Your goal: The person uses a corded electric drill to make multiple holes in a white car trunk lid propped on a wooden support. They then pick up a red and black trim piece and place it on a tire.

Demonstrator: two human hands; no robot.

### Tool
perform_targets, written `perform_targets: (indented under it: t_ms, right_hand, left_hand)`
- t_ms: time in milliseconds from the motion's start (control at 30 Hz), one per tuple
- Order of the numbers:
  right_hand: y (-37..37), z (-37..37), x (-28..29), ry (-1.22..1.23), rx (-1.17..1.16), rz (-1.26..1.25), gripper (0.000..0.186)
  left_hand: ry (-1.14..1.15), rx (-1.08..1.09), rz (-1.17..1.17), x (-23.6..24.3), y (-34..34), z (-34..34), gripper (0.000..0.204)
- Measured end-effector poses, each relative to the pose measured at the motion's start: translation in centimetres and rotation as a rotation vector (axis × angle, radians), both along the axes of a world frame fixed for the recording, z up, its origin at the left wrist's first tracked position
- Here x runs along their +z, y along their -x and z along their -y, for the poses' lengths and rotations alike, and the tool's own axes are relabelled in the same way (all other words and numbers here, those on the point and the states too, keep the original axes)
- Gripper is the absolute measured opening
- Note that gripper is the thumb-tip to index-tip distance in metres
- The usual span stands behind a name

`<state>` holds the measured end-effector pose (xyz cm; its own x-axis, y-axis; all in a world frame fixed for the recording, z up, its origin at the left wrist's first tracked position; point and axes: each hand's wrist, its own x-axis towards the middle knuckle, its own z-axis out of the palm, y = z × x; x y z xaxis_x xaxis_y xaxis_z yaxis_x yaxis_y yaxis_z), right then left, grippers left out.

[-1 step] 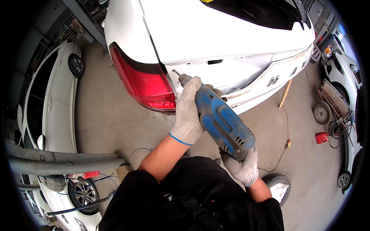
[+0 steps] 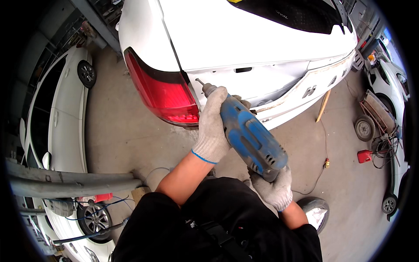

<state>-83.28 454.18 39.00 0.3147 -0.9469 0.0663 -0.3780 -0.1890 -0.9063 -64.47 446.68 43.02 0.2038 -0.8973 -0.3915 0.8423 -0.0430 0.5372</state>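
Observation:
A dusty blue power drill (image 2: 252,137) with a thin bit at its tip is held in both my gloved hands, pointing up and left. My left hand (image 2: 214,118), in a pale knit work glove with a blue cuff edge, wraps around its front end. Under the rear of the drill, my right hand (image 2: 276,187) grips it, the fingers partly hidden by the body. The bit's tip is close to the white tailgate (image 2: 235,85), beside the red tail light (image 2: 168,94); whether it touches the panel I cannot tell.
A loosened-looking white trim strip (image 2: 314,87) hangs along the tailgate, a wooden stick (image 2: 323,106) below. A cord connector (image 2: 326,163), tyre (image 2: 317,209), red jug (image 2: 364,156) and handcart (image 2: 377,113) are on the right. At left are a parked car (image 2: 65,105) and a grey post (image 2: 74,183).

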Motion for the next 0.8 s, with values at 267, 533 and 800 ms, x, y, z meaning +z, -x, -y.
perform_targets:
  t_ms: [267, 533, 800]
  right_hand:
    - [-1.0, -0.9, -0.5, -0.121, -0.033, 0.081, 0.026]
    - [-1.6, -2.0, -1.9, -0.165, -0.030, 0.189, 0.022]
    - [-1.7, -1.3, -1.8, -0.097, -0.027, 0.109, 0.023]
  left_hand:
    - [0.121, -0.130, 0.104, -1.9, -1.1, -0.3, 0.051]
    - [0.115, -0.158, 0.136, -2.5, -1.4, -0.6, 0.052]
    - [0.069, -0.074, 0.096, -2.1, -1.1, -0.6, 0.050]
